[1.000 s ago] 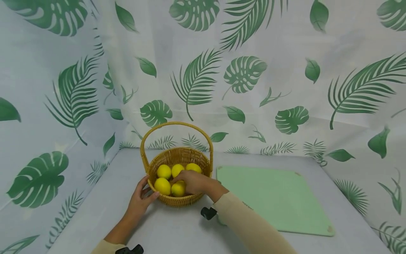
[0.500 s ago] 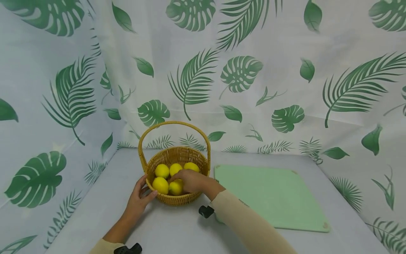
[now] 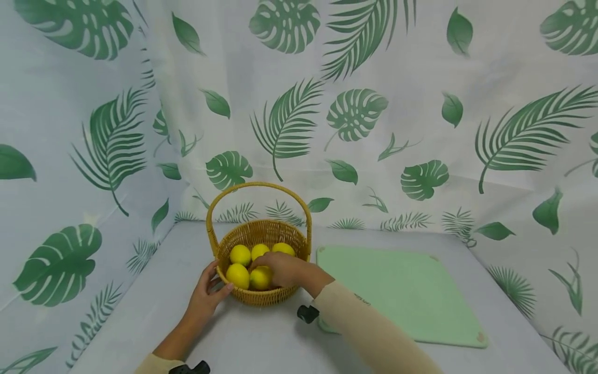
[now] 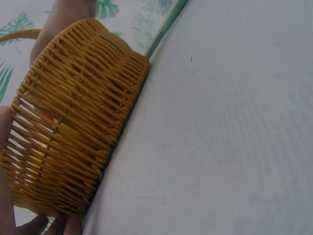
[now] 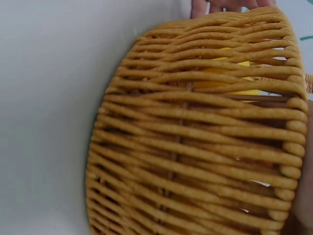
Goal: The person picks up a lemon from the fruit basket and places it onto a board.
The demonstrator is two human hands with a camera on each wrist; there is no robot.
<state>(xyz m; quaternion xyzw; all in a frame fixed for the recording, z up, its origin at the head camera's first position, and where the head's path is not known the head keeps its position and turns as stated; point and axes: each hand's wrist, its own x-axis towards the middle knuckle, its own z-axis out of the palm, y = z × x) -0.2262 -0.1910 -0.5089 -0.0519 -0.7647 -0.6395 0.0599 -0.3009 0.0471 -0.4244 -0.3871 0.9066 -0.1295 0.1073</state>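
A round wicker basket (image 3: 261,297) with a tall arched handle stands on the table, several yellow lemons (image 3: 238,276) inside it. My left hand (image 3: 205,291) holds the basket's left side, thumb at the front rim and fingers against the outer wall; in the left wrist view its fingers (image 4: 56,226) lie along the weave. My right hand (image 3: 286,269) reaches over the rim into the basket and grips the front middle lemon (image 3: 259,280); part of its fingers is hidden behind the fruit. The right wrist view shows mostly woven wall (image 5: 195,137).
A pale green cutting board (image 3: 402,296) lies flat to the right of the basket, partly under the right sleeve (image 3: 369,327). Behind and to the left hangs a white leaf-print cloth (image 3: 299,119). The table (image 3: 261,343) is white.
The head view shifts slightly. Both hands stay in about the same place, the left at the basket's side and the right on the front middle lemon.
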